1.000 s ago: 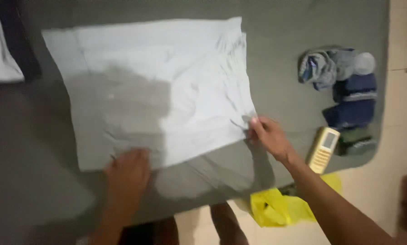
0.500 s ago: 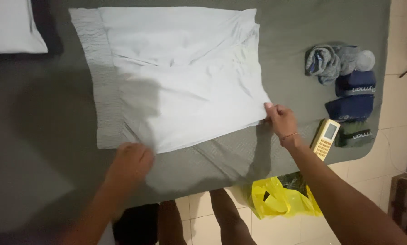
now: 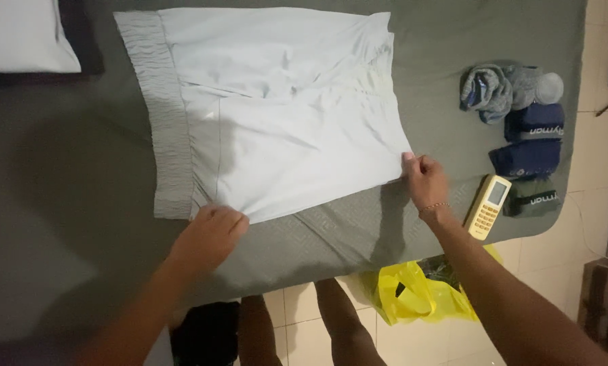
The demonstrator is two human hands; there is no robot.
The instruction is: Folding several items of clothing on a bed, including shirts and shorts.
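Note:
Pale blue shorts (image 3: 283,115) with a ribbed elastic waistband on the left lie flat on a grey-green bed sheet (image 3: 67,190). My left hand (image 3: 209,234) pinches the near edge of the shorts close to the waistband. My right hand (image 3: 424,179) pinches the near right corner at the leg hem. Both hands hold the fabric down against the sheet.
Rolled socks and folded dark garments (image 3: 524,129) lie in a row at the right of the bed, with a cream remote control (image 3: 488,207) beside them. A white pillow (image 3: 23,37) sits top left. A yellow plastic bag (image 3: 412,295) lies on the tiled floor by my legs.
The view has shifted, so the shorts now sit further right and up. Both hands stayed at the near edge, the left sliding slightly right along it, and the waistband came into view.

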